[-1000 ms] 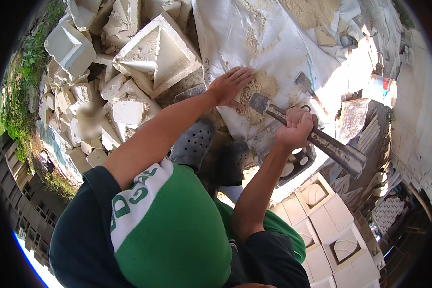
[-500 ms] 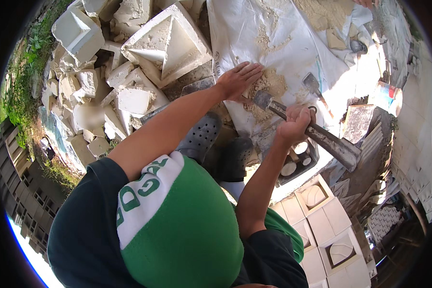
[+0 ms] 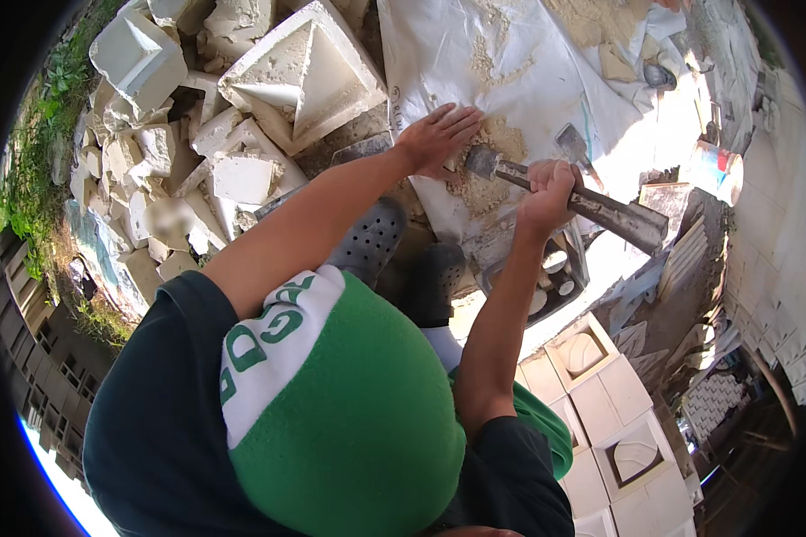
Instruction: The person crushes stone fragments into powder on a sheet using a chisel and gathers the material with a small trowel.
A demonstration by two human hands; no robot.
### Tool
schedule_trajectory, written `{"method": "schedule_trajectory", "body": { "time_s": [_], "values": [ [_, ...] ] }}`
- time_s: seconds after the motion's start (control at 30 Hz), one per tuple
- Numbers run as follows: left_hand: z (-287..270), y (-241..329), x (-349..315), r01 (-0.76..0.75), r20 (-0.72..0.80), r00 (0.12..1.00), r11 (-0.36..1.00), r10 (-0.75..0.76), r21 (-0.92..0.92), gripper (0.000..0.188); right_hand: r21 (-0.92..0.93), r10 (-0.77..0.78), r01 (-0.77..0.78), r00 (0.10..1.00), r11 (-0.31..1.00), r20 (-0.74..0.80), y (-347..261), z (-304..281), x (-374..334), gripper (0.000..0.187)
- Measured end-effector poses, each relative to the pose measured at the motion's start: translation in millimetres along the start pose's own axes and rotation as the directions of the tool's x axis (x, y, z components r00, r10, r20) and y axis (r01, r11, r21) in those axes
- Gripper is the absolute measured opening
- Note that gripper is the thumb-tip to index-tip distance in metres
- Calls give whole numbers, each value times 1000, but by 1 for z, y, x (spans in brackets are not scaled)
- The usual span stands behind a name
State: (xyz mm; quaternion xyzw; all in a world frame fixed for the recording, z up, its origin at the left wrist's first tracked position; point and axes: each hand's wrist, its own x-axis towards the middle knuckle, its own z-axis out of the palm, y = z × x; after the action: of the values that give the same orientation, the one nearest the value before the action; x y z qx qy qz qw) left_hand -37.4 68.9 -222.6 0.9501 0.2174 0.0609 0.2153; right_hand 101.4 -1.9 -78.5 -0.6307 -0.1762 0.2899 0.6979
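Note:
My left hand [image 3: 439,140] lies flat on a white plastic sheet [image 3: 425,49], fingers together and stretched out, holding nothing. Beside its fingers are pale crumbs [image 3: 506,136] of broken material. In my right fist [image 3: 548,197] is a long, dirty metal tool [image 3: 616,217] with a flat, blade-like end [image 3: 482,163] and a thick bar behind the grip. That flat end points left and sits over the crumbs, close to my left hand; whether it touches them I cannot tell. A second flat-bladed tool [image 3: 571,141] lies on the sheet beyond my right hand.
Broken cream blocks are heaped at the left, with a large hollow block [image 3: 306,76] on top. Near my feet in grey clogs [image 3: 374,237] stands a dark container [image 3: 569,300] holding pale cylinders. Cream tiles [image 3: 604,394] are stacked at lower right, and a bucket [image 3: 718,174] stands far right.
The tool in my right hand has swung to a flatter angle, its thick end raised, its blade slightly left. My left hand stays flat on the sheet. The whole view has shifted slightly.

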Motion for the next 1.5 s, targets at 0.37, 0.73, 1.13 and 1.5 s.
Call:
{"method": "schedule_trajectory", "body": {
  "time_s": [0.37, 0.73, 1.13, 1.5],
  "values": [
    [5, 2, -1, 11, -5, 1000, 1000, -11, -22, 107, -14, -187, 187, 982, 982, -28, -9, -1, -21, 32],
    [4, -1, -3, 41, 30, 999, 998, -43, 53, 105, 47, -92, 93, 995, 994, -24, -17, 5, -10, 31],
    [9, 6, -8, 18, 13, 1000, 1000, -18, -14, 103, -14, -12, 11, 998, 1000, -54, -6, 13, -1, 31],
    [5, 8, -3, 28, 14, 1000, 998, -27, -49, 101, 3, -91, 91, 995, 996, 43, -8, 3, -1, 30]
  ]
}}
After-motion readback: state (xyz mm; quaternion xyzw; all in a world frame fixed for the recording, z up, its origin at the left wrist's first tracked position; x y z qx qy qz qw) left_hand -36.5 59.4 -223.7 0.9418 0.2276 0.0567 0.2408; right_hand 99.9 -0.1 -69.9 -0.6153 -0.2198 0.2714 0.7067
